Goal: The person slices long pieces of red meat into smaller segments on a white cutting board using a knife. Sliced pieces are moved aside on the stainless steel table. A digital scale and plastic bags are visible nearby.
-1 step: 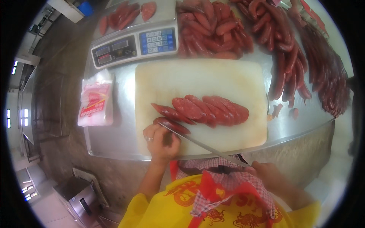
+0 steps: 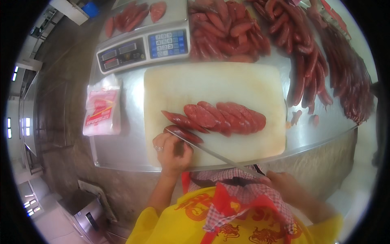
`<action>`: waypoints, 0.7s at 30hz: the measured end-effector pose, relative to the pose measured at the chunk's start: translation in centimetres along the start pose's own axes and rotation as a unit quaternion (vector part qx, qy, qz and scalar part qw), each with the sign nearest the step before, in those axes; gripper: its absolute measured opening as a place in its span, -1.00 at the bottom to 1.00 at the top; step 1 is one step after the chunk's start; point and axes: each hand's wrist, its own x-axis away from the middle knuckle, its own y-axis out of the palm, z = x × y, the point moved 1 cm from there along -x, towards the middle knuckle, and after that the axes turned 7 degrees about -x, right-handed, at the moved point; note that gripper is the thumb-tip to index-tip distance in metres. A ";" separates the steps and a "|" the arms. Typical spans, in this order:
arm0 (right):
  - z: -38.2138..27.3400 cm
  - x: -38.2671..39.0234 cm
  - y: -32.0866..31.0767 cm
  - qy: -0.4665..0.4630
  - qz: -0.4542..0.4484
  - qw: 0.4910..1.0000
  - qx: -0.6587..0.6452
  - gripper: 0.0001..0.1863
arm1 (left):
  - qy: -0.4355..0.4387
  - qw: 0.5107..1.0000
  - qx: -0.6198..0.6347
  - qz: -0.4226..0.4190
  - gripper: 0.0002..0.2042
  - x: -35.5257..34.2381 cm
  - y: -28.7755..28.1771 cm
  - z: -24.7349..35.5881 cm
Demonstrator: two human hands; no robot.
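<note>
My right hand (image 2: 282, 185), at the board's near edge, grips a long knife (image 2: 211, 152) whose blade slants up to the left. Its tip end lies across a dark red sausage (image 2: 187, 135). Curled at that sausage's near left side, my left hand (image 2: 172, 152) wears a ring and holds the piece with closed fingers, partly covering it. Just beyond, another narrow sausage piece (image 2: 183, 121) and a row of overlapping sausage slices (image 2: 227, 118) lie on the white cutting board (image 2: 211, 81).
The board rests on a metal table (image 2: 132, 150). Behind it stand a scale (image 2: 144, 49) bearing meat pieces, and a heap of sausages (image 2: 231, 30). Linked sausages (image 2: 308, 69) lie to the right, small scraps (image 2: 295, 118) near them. A pack of plastic bags (image 2: 101, 110) is at left.
The knife and my right hand have shifted very slightly toward the upper left. My left hand and the sausage pieces stay in place.
</note>
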 end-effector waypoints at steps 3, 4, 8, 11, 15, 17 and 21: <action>-1.7 -5.1 2.4 -0.169 0.110 0.977 -0.071 -0.43 | -0.002 1.000 0.009 -0.007 -0.72 -0.1 -0.2 0.0; -2.2 -6.6 2.7 -0.153 0.090 0.984 -0.024 -0.42 | -0.004 1.000 0.016 -0.004 -0.72 -0.2 -0.2 0.0; -5.1 -11.6 4.7 -0.167 0.095 0.980 0.044 -0.37 | 0.005 1.000 -0.017 0.009 -0.75 0.0 0.3 0.0; -5.0 -12.3 4.5 -0.225 0.097 0.969 0.012 -0.34 | -0.019 0.999 -0.027 0.027 -0.72 0.8 0.5 0.3; 1.3 -10.2 1.5 -0.259 0.034 0.965 -0.016 -0.28 | -0.139 0.985 0.038 0.100 -0.64 1.2 1.3 0.5; 7.0 -7.9 -0.9 0.014 -0.156 0.967 -0.202 -0.24 | -0.197 0.969 0.076 0.129 -0.63 0.3 1.7 0.3; 14.5 -3.3 -1.8 0.126 -0.073 0.878 -0.457 -0.18 | -0.278 0.951 0.137 0.015 -0.68 -4.3 3.0 -0.4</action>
